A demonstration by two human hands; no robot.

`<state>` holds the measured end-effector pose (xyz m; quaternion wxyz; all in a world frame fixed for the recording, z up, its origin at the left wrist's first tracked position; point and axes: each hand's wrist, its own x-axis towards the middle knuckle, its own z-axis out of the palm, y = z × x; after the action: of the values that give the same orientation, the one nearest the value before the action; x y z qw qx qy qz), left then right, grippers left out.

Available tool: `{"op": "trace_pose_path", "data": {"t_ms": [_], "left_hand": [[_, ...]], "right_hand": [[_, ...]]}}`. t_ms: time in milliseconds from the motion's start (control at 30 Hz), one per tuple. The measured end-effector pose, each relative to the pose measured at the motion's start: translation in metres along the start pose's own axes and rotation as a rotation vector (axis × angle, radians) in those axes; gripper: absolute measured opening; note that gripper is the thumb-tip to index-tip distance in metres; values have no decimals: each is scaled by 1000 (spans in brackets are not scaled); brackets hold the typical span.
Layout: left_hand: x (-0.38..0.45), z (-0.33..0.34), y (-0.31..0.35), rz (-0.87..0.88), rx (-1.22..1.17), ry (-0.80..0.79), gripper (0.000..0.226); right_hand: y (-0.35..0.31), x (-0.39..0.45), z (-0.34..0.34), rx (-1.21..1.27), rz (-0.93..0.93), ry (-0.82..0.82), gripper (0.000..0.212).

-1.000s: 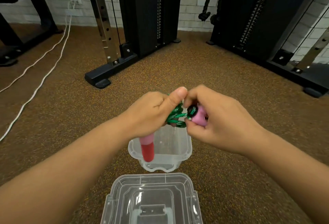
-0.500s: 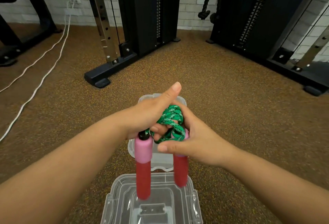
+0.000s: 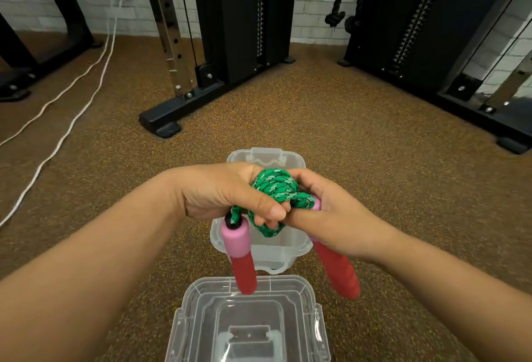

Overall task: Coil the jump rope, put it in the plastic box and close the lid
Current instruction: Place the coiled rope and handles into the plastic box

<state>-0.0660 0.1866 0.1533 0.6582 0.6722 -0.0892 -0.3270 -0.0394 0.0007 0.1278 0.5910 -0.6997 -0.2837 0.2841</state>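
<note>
The green braided jump rope (image 3: 275,189) sat bunched in a tight coil at frame centre, held above the clear plastic box (image 3: 266,157) on the floor. The left hand (image 3: 227,191) was closed around the left side of the coil, thumb pressed across the front. The right hand (image 3: 331,212) pinched the coil's right side, fingers curled over the top. Two handles hung down from the bundle: the left pink-and-red foam handle (image 3: 239,252) dangled free below the left hand; the right red handle (image 3: 339,269) angled toward lower right, its top covered by the right hand. The clear plastic lid (image 3: 247,321) lay apart on the floor at bottom centre, just below the box. Brown speckled rubber floor (image 3: 359,145) all around. Black gym machine frames (image 3: 239,16) stood across the upper frame; white cables (image 3: 72,88) ran along the floor at upper left.
</note>
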Motion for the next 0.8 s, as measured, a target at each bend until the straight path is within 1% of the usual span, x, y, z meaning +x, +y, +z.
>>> {"op": "trace_pose_path", "data": {"t_ms": [100, 233, 333, 400, 467, 500, 600, 700, 800], "left_hand": [[2, 2, -3, 25, 14, 85, 15], [10, 3, -8, 76, 25, 251, 33], [14, 6, -10, 151, 36, 365, 33], [17, 7, -12, 173, 124, 466, 31], [22, 6, -13, 167, 278, 599, 20], [24, 7, -13, 168, 349, 662, 18], [30, 9, -8, 264, 481, 812, 19], [34, 11, -2, 305, 494, 848, 21], [42, -4, -2, 246, 403, 873, 18]], "right_hand": [[8, 4, 1, -48, -34, 112, 37], [11, 8, 0, -17, -50, 226, 33], [10, 10, -3, -16, -67, 290, 33], [11, 12, -5, -18, -69, 316, 32], [11, 17, -8, 17, -70, 344, 32], [11, 20, -10, 39, -80, 356, 33], [12, 26, -13, 80, -127, 379, 35], [14, 28, -15, 117, -163, 347, 41], [21, 30, -15, 151, -132, 318, 60]]}}
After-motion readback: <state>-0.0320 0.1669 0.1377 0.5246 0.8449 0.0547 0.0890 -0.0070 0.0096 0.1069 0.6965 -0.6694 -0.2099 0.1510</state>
